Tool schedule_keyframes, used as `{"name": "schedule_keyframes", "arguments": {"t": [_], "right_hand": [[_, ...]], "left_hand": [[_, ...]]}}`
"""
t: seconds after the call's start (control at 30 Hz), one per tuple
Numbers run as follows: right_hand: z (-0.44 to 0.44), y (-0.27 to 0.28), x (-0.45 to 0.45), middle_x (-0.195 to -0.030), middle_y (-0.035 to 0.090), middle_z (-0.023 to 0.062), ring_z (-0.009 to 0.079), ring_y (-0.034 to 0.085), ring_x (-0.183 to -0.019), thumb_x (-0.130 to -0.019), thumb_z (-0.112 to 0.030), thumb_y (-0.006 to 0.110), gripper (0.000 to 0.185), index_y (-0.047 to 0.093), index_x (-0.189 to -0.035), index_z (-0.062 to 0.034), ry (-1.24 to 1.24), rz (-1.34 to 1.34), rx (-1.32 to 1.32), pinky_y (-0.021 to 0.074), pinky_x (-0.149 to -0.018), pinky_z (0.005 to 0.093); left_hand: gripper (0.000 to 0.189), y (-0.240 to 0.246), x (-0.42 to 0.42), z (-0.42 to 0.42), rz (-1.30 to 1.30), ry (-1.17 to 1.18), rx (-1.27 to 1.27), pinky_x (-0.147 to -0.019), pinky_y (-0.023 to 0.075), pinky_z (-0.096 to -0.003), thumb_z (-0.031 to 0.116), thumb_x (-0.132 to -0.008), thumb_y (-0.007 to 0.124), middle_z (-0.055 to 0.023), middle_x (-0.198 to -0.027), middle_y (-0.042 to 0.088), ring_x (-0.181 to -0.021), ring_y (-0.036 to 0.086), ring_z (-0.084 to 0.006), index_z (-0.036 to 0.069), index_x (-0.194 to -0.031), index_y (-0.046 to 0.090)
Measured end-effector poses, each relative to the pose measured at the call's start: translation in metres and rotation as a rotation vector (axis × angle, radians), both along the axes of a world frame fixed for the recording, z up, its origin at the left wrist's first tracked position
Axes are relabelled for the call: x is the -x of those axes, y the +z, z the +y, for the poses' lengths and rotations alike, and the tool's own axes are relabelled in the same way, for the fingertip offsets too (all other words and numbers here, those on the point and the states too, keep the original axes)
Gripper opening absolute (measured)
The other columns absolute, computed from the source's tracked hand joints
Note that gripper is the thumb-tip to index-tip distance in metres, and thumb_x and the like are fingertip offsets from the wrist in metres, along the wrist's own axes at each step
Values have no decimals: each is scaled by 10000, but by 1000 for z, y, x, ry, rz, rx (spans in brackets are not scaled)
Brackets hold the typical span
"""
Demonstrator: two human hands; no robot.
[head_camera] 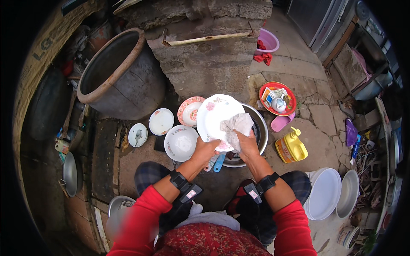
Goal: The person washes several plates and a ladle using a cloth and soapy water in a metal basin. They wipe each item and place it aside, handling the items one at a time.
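Note:
My left hand [205, 152] grips the lower left rim of a white plate with a flower pattern [213, 118]. With my right hand [247, 145] I hold a pale, wet-looking cloth [237, 126] against the plate's right side. Under the plate, partly hidden, stands a round metal basin [263, 134] with dark contents. Blue-handled utensil [219, 162] and another handle poke out at the basin's lower left. Left of the plate lie a white floral bowl [181, 143], a pink-rimmed dish [189, 110], a white plate [161, 121] and small stacked dishes [138, 135].
A large clay vat [128, 76] stands upper left by a stone block [205, 60]. To the right are a red tray [276, 84] holding small items, a pink slipper [279, 123], a yellow pump bottle [291, 145], a white tub [323, 193] and a metal basin [347, 193].

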State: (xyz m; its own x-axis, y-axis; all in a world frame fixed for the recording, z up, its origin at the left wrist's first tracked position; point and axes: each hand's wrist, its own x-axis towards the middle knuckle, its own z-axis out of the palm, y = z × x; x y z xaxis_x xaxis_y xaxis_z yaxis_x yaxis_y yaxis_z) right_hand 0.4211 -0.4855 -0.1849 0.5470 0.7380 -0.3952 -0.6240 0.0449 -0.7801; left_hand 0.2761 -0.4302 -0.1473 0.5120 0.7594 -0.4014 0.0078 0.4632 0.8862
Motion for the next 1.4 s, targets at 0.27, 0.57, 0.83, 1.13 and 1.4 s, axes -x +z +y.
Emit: {"name": "schedule_keyframes", "arguments": {"t": [0.27, 0.57, 0.83, 1.13, 1.4], "right_hand": [[-2, 10, -16, -1171, 569, 123, 235, 602, -1021, -832, 43, 614, 499, 422, -1286, -37, -101, 6, -53, 532, -822, 341], [-4, 3, 8, -1149, 589, 112, 223, 605, -1014, -842, 3, 629, 475, 443, -1277, -40, -17, 32, 24, 526, -828, 347], [-4, 10, -14, -1165, 594, 110, 220, 615, -1013, -867, 1, 606, 437, 458, -1274, -56, -63, -34, -103, 539, -819, 339], [-6, -1, 3, -1135, 603, 92, 207, 616, -990, -856, -18, 632, 444, 467, -1266, -55, -4, -21, -2, 535, -806, 337], [-3, 3, -14, -1134, 603, 109, 224, 619, -988, -858, -12, 621, 432, 469, -1260, -51, -92, -49, -17, 539, -803, 335]], "left_hand": [[269, -1, 7, 9, -7, -83, 105, -384, 378, -201, 15, -800, 602, -82, -785, 625, -491, 522, -92, -41, -1055, 538], [234, 5, -2, -1, 63, 23, -20, -383, 370, -196, 27, -808, 596, -62, -740, 606, -484, 516, -85, -21, -1031, 542], [274, 10, 9, 5, -43, -95, 54, -383, 377, -197, 25, -809, 586, -73, -770, 613, -493, 519, -87, -35, -1071, 530], [288, 3, 4, 0, -40, -15, 1, -393, 390, -212, -18, -794, 569, -89, -795, 611, -530, 541, -109, -40, -1077, 521], [404, 8, 13, 10, -44, -115, 119, -420, 397, -226, -29, -780, 575, -95, -883, 607, -576, 553, -129, -19, -1172, 473]]}}
